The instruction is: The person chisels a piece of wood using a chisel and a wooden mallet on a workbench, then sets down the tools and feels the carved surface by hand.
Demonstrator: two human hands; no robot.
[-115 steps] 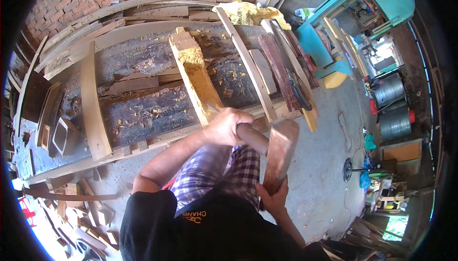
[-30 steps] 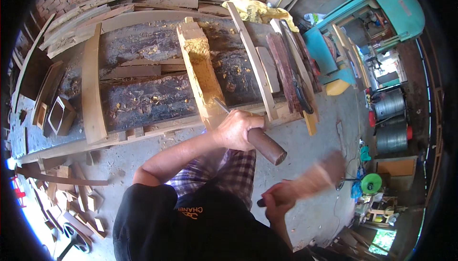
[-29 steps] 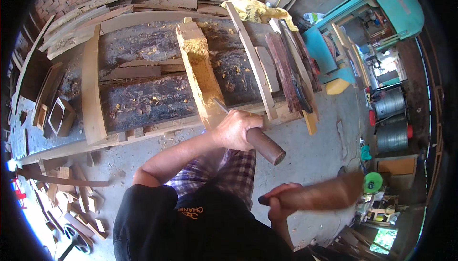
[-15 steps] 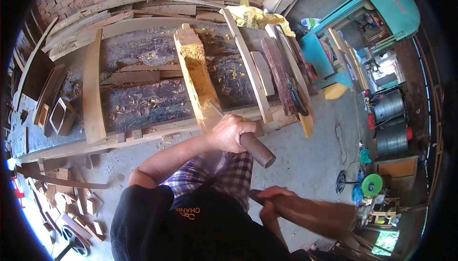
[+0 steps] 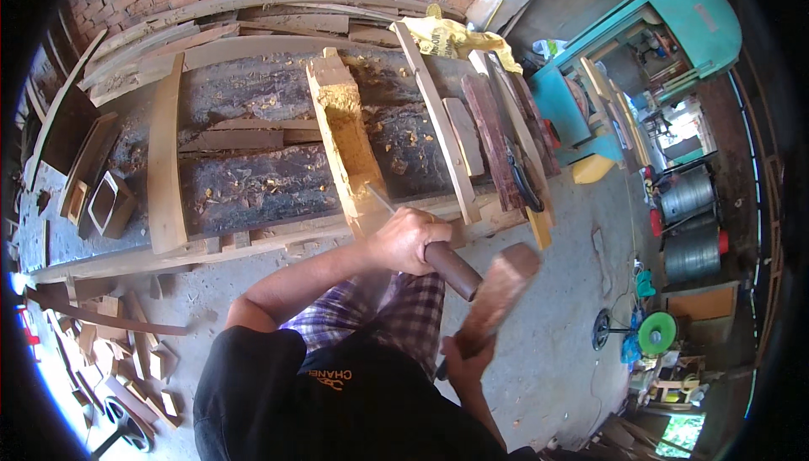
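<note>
My left hand [image 5: 409, 240] is wrapped round a chisel [image 5: 453, 270] with a thick dark handle. Its thin metal blade slants down into the near end of a trough cut in a pale yellow wood block [image 5: 337, 158]. The hollow's walls look rough and chipped. In my right hand [image 5: 468, 366], low and to the right, is a wooden mallet [image 5: 504, 288], gripped by its handle. The mallet's head is up beside the butt of the chisel handle; whether the two touch I cannot tell.
The block lies across a dark, chip-strewn workbench [image 5: 261, 174] with loose boards, including a pale plank [image 5: 167, 158]. Offcuts [image 5: 139, 360] litter the floor at left. A teal machine [image 5: 695, 23] stands far right, above metal drums [image 5: 691, 250] and a green fan [image 5: 656, 332].
The mallet has swung up and left from the lower right to the chisel's butt, my right hand turning with it. My left hand and the chisel have barely shifted.
</note>
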